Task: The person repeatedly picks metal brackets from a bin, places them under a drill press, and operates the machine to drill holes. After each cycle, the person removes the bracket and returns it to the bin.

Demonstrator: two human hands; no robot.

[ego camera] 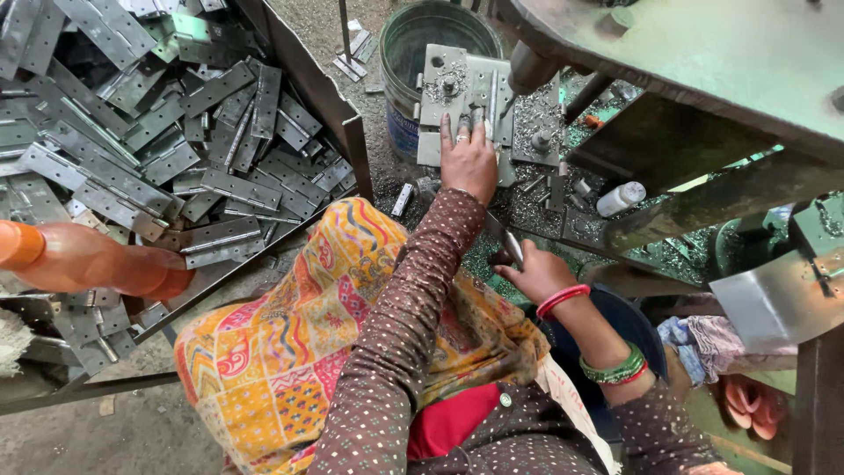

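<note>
A gritty workshop floor holds an open metal bin [347, 132] heaped with grey steel hinges [176, 149]. Beside it a bucket [413, 53] stands; its contents are hidden. The left hand [468, 160] presses flat, fingers spread, on a hinge plate [466, 92] under the drill. The right hand [536, 274] grips a small metal piece [512, 249].

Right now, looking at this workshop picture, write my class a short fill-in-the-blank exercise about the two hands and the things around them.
1. The left hand presses flat on a metal plate under the ____ bit of the machine.
2. The right hand wears a ____ bangle at the wrist.
3. The bin on the left is heaped with metal ____.
4. Behind the metal plate stands a round ____.

Missing words: drill; red; hinges; bucket
</note>
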